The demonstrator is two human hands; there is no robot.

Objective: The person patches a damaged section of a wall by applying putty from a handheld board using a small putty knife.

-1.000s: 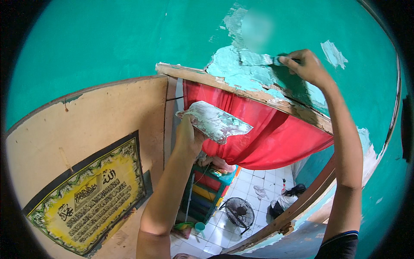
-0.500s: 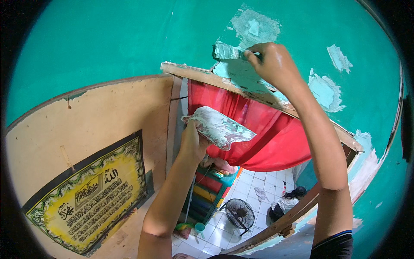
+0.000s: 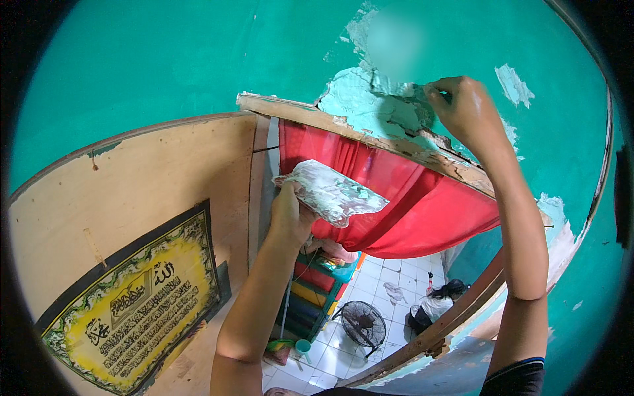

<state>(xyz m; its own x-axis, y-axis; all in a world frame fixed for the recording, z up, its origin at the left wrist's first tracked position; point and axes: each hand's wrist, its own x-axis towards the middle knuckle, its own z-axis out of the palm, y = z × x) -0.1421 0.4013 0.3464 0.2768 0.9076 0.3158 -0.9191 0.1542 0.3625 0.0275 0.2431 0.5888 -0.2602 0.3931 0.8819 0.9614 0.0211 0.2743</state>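
My right hand is closed around a putty knife, its blade smeared with pale putty. The blade lies against the green wall, over a wet patch of light mint putty just above the wooden door frame. Lower and to the left, my left hand grips one end of a thin flat board coated with white and mint putty. My left fingers are mostly hidden behind the board, which is in front of a red curtain.
More putty patches dot the green wall on the right. A framed yellow-and-black calligraphy poster hangs on the beige wall. Below, on white floor tiles, are a black fan, a drawer unit and a seated person.
My right hand and the putty knife have moved right and slightly down along the wall. More of the putty above the door frame shows. The board has hardly moved.
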